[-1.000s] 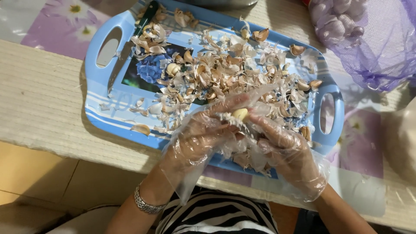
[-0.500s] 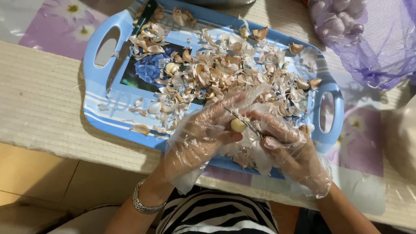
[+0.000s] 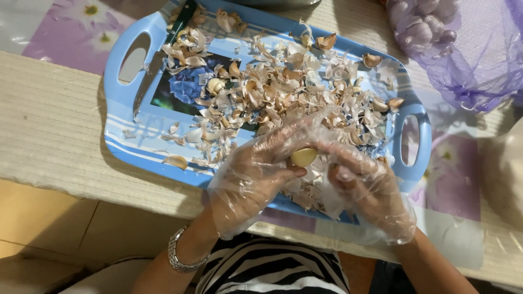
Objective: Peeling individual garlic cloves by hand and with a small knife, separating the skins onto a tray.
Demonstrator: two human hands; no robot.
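— What are the hands holding over the blue tray (image 3: 122, 128)?

— A single peeled garlic clove (image 3: 303, 157), pale yellow, held just above the tray's near edge. The left hand (image 3: 256, 177) (in a loose clear plastic glove) has its fingers curled round the clove from the left and below, thumb under it. The right hand (image 3: 370, 188), gloved the same way, meets it from the right, fingertips touching the clove's far side.

— So both grips are closed on it?

— Yes, both pinch it, fingers bent in close with only the clove between them.

— And on the tray itself?

— A heap of dry garlic skins (image 3: 283, 90) fills its middle and far part. A knife (image 3: 163, 54) lies near the tray's left handle hole, and a purple mesh bag (image 3: 463, 49) of garlic sits past the tray's right far corner.
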